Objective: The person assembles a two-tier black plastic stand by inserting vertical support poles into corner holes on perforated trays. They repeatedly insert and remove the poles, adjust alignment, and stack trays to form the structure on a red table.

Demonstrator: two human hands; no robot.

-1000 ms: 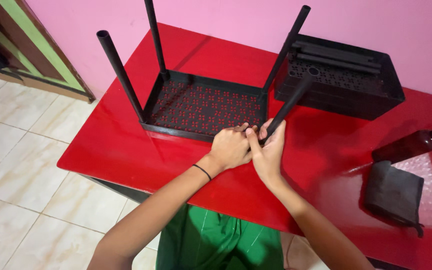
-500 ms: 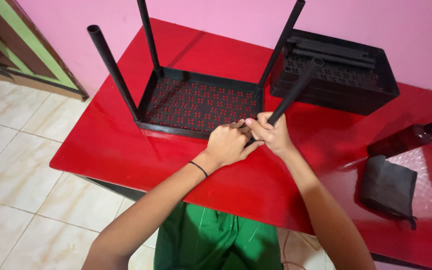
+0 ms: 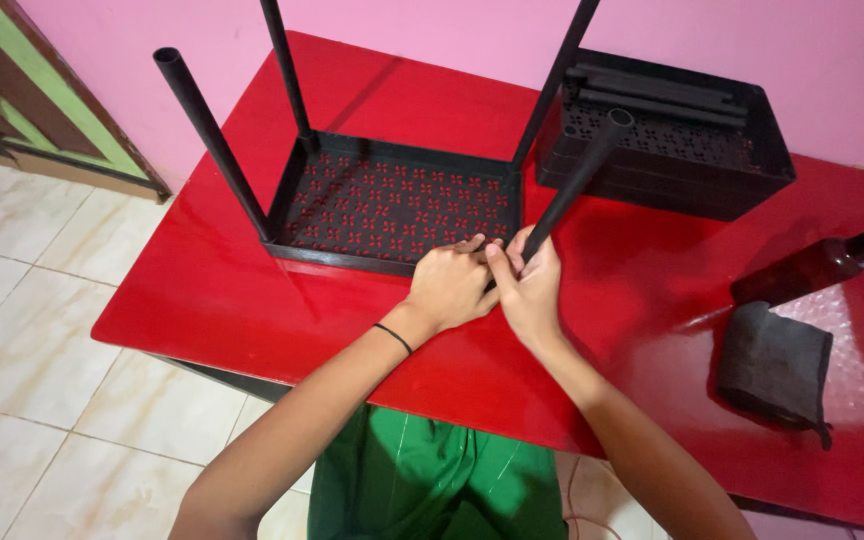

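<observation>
Both hands seat a black tube leg [image 3: 577, 180] at the perforated tray's [image 3: 392, 205] near corner.
Since a second ago, right hand [image 3: 532, 290] grips the leg lower; left hand [image 3: 449, 287] presses the corner.

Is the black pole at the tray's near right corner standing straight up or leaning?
Leaning: the pole slants up to the right from both hands, unlike the other three poles.

A folded dark cloth [image 3: 774, 365] lies at the right of the red table [image 3: 202, 290], a dark bottle [image 3: 817, 265] on its side just above; stacked black trays [image 3: 677, 140] sit upper right
</observation>
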